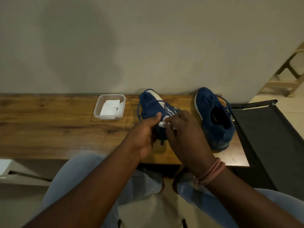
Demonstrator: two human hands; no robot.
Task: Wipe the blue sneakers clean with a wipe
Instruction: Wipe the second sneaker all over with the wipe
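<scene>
A: Head view. What does the left hand (144, 134) have?

B: Its fingers and thumb are curled round the heel end of a blue knit sneaker with a white sole (153, 106), which is tipped on its side on the long brown wooden table (49, 125). The thumb lies across the upper. The toe points toward twelve o'clock, at the wall, with the white sole turned toward the right.

A: And the right hand (184, 130)?

B: It pinches a small crumpled white wipe (163, 123) against the side of that same sneaker. The wipe sits at the hand's ten o'clock, just under the fingertips, touching the blue fabric right beside the left thumb. Most of it is hidden by the fingers.

A: So both hands are closed on something?

B: Yes, the left on the shoe, the right on the wipe. A pinkish cord bracelet (212, 172) circles the right wrist.

A: Where is the other shoe?

B: The second blue sneaker (213, 116) stands upright on its sole at three o'clock from the hands, near but apart, toe toward the wall, its dark opening facing up.

A: Anything else on the table?

B: A clear rectangular plastic container (109, 106) at ten o'clock from the hands, holding folded white wipes (111, 108). A dark chair (263, 137) stands past the table's right end.
</scene>
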